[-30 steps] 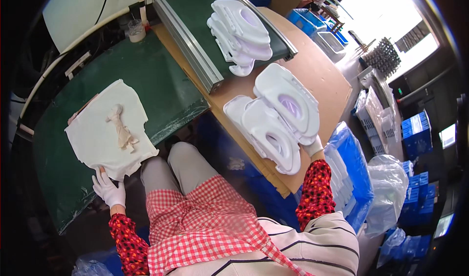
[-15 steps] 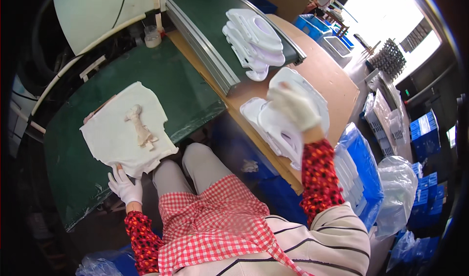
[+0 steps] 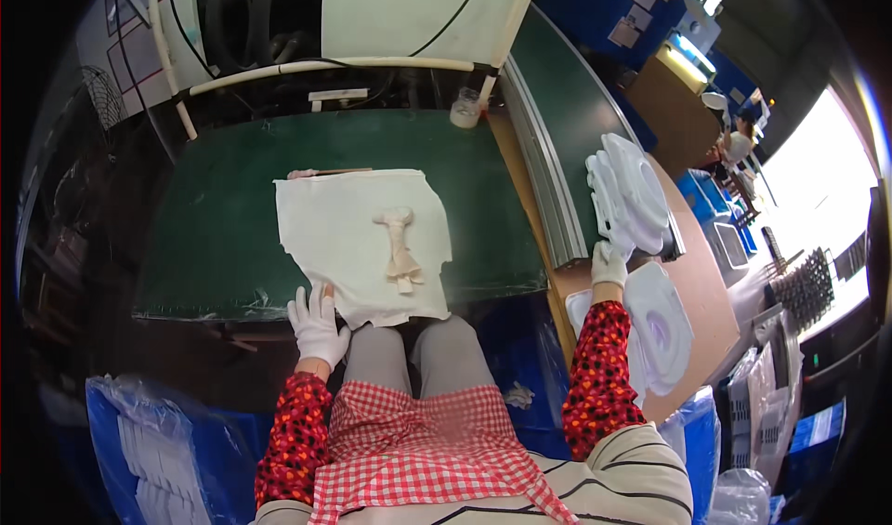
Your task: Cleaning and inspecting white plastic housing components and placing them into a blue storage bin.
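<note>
My left hand point(image 3: 319, 325), in a white glove, rests with fingers spread at the front edge of the green table, beside a white cloth point(image 3: 358, 232). On that cloth lies a T-shaped thing wrapped in pale fabric point(image 3: 400, 251). My right hand point(image 3: 609, 267), also gloved, is at the near end of a stack of white plastic parts point(image 3: 641, 190) on the belt. Its fingers close on the lower edge of a part there; the fingertips are partly hidden. More white plastic parts point(image 3: 658, 325) lie on the brown board just beyond my right forearm.
A green table point(image 3: 223, 209) stands before me, with a glass jar point(image 3: 465, 109) at its far right corner. The conveyor's metal rail point(image 3: 548, 181) runs alongside. Blue plastic-lined bins point(image 3: 158, 441) stand beside me. A person point(image 3: 741, 139) sits in the far right background.
The view has turned to the right. My right hand has moved from the parts on the brown board to the stack on the belt. My left hand stays by the cloth.
</note>
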The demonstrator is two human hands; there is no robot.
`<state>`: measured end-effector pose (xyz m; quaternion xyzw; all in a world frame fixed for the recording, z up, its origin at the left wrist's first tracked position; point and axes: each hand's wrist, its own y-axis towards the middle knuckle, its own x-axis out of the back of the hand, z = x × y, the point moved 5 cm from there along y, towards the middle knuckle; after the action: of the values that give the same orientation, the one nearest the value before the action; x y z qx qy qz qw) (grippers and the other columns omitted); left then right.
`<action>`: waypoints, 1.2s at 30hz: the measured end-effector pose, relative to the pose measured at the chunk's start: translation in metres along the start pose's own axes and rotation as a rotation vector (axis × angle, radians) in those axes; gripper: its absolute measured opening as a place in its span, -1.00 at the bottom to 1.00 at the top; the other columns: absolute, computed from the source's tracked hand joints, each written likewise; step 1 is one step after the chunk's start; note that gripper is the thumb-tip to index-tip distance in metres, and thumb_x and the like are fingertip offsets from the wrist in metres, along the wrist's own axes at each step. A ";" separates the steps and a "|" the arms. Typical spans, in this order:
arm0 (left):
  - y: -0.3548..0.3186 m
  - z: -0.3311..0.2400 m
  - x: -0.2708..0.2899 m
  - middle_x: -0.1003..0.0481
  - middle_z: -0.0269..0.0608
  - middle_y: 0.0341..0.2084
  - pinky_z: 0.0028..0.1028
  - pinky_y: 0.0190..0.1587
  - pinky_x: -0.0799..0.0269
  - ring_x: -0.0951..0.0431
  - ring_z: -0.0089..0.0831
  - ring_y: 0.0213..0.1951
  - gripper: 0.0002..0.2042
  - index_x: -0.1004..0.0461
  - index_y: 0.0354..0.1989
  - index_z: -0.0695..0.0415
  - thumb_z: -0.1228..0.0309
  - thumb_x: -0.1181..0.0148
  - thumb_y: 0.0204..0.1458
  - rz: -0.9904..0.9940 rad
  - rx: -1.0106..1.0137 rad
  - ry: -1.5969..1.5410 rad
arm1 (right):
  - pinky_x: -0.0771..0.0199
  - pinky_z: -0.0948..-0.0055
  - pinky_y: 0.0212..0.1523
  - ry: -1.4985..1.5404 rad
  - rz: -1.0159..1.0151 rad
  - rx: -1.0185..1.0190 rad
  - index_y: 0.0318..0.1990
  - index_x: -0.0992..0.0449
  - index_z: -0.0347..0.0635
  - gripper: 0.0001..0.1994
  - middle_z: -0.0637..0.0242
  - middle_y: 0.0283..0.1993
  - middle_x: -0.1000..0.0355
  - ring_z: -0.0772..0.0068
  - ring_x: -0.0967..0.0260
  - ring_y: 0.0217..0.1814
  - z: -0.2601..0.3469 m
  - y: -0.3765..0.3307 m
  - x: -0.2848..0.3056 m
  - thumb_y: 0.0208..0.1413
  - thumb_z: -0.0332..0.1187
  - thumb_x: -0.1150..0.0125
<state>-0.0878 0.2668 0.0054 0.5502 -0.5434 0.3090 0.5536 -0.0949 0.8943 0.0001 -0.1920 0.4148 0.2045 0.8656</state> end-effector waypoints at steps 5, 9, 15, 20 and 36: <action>-0.005 0.008 -0.002 -0.08 -0.08 0.20 0.05 0.25 0.15 0.03 0.09 0.25 -0.19 -0.15 0.20 0.16 0.21 -0.33 -0.33 0.016 0.022 0.059 | -0.38 0.00 0.08 0.106 0.175 -0.064 -0.06 -0.35 -0.36 -0.73 0.05 -0.07 -0.37 0.01 -0.34 -0.01 -0.024 -0.028 -0.025 0.04 -0.64 0.00; -0.002 0.003 -0.004 -0.08 -0.10 0.21 0.05 0.25 0.16 0.04 0.09 0.26 -0.19 -0.14 0.20 0.15 0.20 -0.32 -0.32 0.020 0.008 0.063 | -0.30 -0.05 0.17 0.103 0.264 -0.020 0.00 -0.27 -0.50 -0.72 -0.03 0.01 -0.30 -0.03 -0.26 0.06 -0.023 -0.065 -0.037 0.13 -0.59 0.05; -0.009 0.005 0.001 -0.04 -0.11 0.25 0.05 0.28 0.23 0.10 0.07 0.28 -0.22 -0.11 0.24 0.16 0.20 -0.24 -0.25 0.106 0.025 0.062 | -0.26 -0.07 0.19 0.121 0.286 -0.170 0.11 -0.22 -0.34 -0.65 0.02 0.11 -0.24 -0.01 -0.23 0.14 -0.040 -0.152 -0.051 0.18 -0.47 0.01; -0.034 -0.027 0.027 -0.17 0.00 0.14 0.01 0.25 0.12 -0.04 0.13 0.21 -0.34 -0.18 0.15 0.19 0.32 -0.19 -0.23 -0.121 -0.008 -0.048 | -0.35 -0.06 0.12 0.061 0.420 -0.237 0.16 -0.16 -0.23 -0.65 0.06 0.10 -0.26 0.03 -0.31 0.08 -0.045 -0.200 -0.053 0.22 -0.47 0.10; -0.064 -0.087 0.026 -0.45 -0.26 -0.16 -0.03 0.15 -0.07 -0.28 -0.16 0.08 -0.77 -0.49 -0.38 0.10 0.31 -0.23 -0.25 -0.023 -0.477 -0.246 | -0.34 -0.08 0.11 -0.046 0.373 -0.447 0.15 -0.19 -0.25 -0.66 0.05 0.09 -0.29 0.03 -0.27 0.15 -0.133 -0.243 -0.005 0.23 -0.44 0.10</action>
<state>0.0009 0.3293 0.0290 0.4438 -0.6577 0.0964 0.6009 -0.0575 0.6217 -0.0337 -0.2936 0.3681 0.4505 0.7585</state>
